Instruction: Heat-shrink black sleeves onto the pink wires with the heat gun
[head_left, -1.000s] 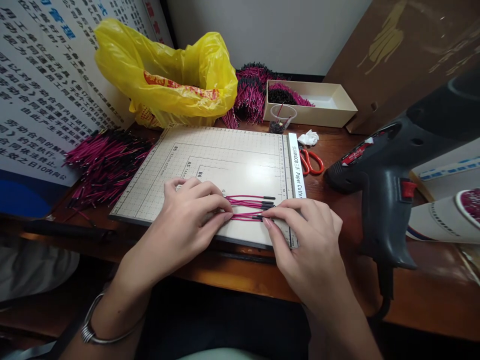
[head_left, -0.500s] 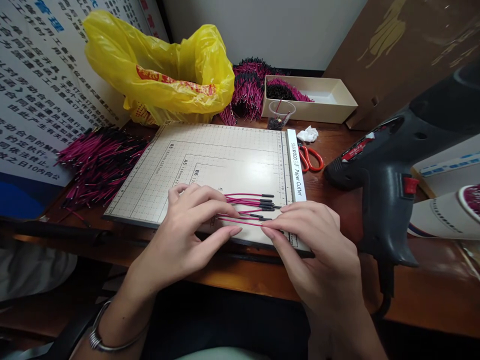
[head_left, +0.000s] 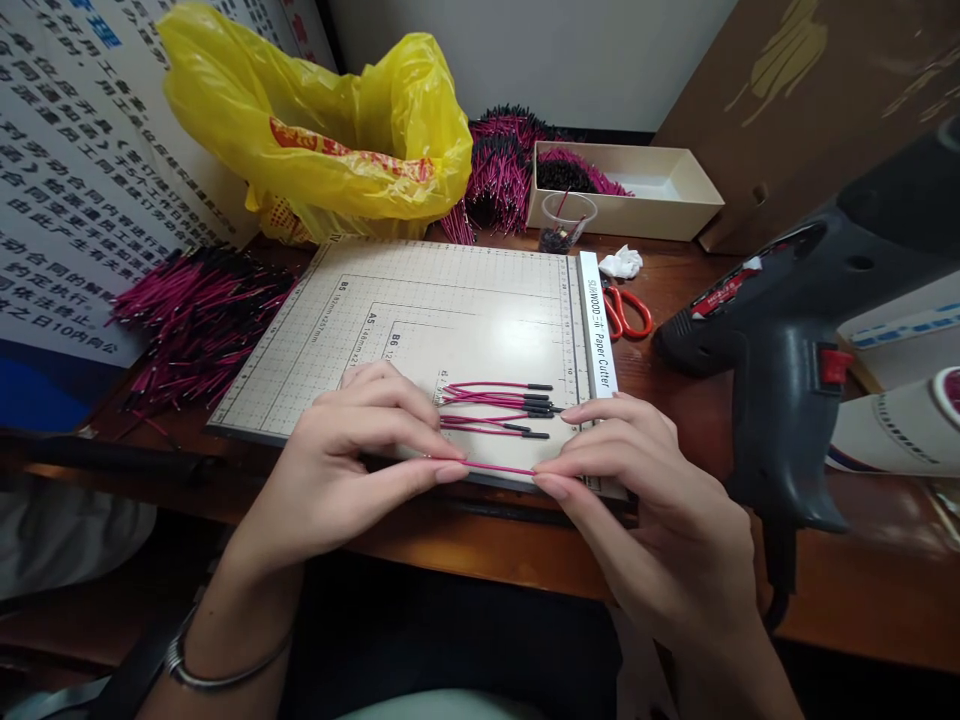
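One magenta wire (head_left: 499,467) stretches nearly level between my two hands, just above the front edge of the paper cutter board (head_left: 450,270). My left hand (head_left: 360,455) pinches its left end between thumb and index finger. At the other end, the thumb and index finger of my right hand (head_left: 645,490) close on the wire and hide its tip. Several more magenta wires with black ends (head_left: 495,402) lie loosely side by side on the board behind it. The other fingers of my right hand curve near their black ends.
A pile of wires (head_left: 206,330) lies left of the board. Behind stand a yellow plastic bag (head_left: 315,130), a clear cup (head_left: 568,215) and a cardboard tray (head_left: 637,215). Red-handled scissors (head_left: 626,312), crumpled tissue (head_left: 622,263), a heat gun (head_left: 780,370) and a paper cup (head_left: 892,430) are to the right.
My left thumb and index finger have closed on the wire's left end. The wire has come toward me, away from the others, and is now held at both ends.
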